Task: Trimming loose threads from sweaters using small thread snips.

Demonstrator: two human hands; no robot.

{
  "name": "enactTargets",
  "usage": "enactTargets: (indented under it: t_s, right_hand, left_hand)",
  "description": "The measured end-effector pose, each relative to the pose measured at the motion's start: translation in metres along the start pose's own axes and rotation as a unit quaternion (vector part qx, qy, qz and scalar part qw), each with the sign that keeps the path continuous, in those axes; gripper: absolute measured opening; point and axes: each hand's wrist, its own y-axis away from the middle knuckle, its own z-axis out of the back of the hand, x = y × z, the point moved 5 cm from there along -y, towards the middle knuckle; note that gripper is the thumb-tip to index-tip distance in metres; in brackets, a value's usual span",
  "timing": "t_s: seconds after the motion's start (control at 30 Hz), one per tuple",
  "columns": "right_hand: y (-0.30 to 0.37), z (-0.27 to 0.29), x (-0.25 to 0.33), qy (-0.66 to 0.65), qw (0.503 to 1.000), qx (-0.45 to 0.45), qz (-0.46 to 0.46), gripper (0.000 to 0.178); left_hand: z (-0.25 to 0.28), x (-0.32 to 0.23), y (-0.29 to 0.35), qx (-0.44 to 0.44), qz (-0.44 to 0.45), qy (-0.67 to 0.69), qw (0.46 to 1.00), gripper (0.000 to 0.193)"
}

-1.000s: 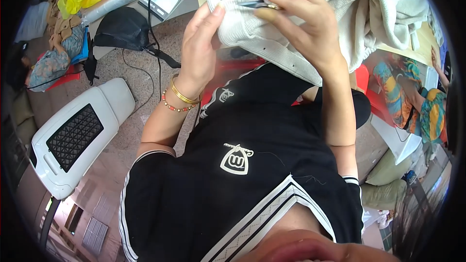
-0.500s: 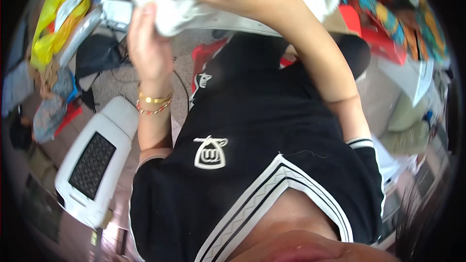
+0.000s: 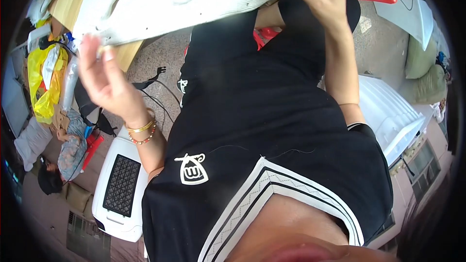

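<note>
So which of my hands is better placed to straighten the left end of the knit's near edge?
Probably your left hand: its fingers are right by that end of the knit, though contact is unclear. Your right hand is across at the edge's ribbed right end.

Cream-white knit garment [image 3: 189,0] being spread flat across the top of the view, its far part being cut off by the frame. Left portion being borne by a pale wooden tabletop [image 3: 68,9], cloth there being gathered into soft folds. Long near edge being slanted upward to the right, past the legs [image 3: 223,43], and being marked by a row of small dark spots. Ribbed band being shown toward the right end. Left corner being partly covered by blurred fingertips [image 3: 89,41].
</note>
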Motion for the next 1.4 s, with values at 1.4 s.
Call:
enactTargets:
  t_s: [1.4]
  right_hand:
    - [0.065,-0.032,-0.061,0.107,0.979,-0.146,0.094,0.048]
  left_hand:
    - [-0.143,-0.001,0.029,0.304,-0.305,-0.120,0.894,0.028]
